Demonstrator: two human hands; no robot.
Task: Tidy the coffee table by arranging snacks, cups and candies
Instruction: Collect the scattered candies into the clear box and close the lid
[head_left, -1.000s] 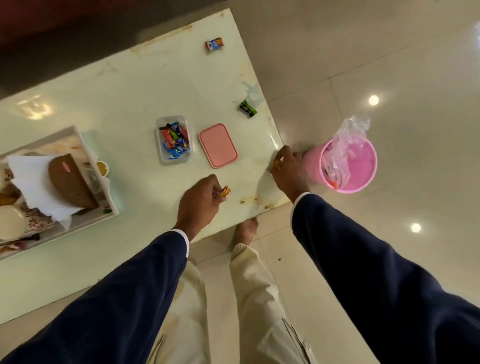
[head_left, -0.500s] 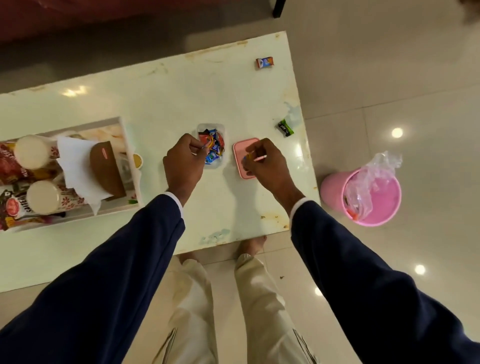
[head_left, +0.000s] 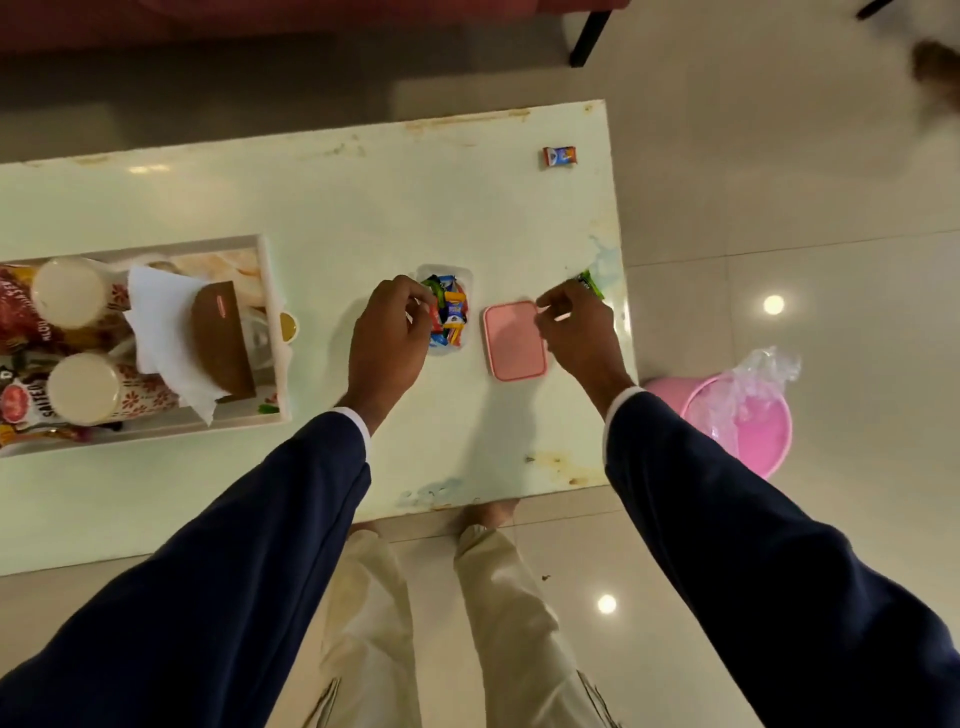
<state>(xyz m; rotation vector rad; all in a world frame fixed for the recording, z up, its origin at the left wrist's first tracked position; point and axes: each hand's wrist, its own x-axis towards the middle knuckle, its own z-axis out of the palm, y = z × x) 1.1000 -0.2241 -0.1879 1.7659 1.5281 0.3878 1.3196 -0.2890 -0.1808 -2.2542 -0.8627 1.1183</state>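
Observation:
A clear candy container (head_left: 451, 312) full of wrapped candies sits mid-table. My left hand (head_left: 389, 338) is at its left rim, fingertips bunched among the candies. The container's pink lid (head_left: 514, 343) lies just to the right. My right hand (head_left: 576, 327) hovers over the lid's top right corner with its fingers curled. What they pinch is hidden. A green candy (head_left: 590, 283) lies by the table's right edge, peeking out behind that hand. Another wrapped candy (head_left: 559, 156) lies alone at the far right corner.
A white tray (head_left: 272, 332) on the left holds two cups, snack packets, a tissue and a brown object. A small yellow-topped item (head_left: 289, 326) sits beside it. A pink bin (head_left: 748, 426) with a plastic liner stands on the floor right of the table.
My right hand moved from the table's near right edge over the pink lid, then on toward the green candy. My left hand carried an orange candy to the container and stays there.

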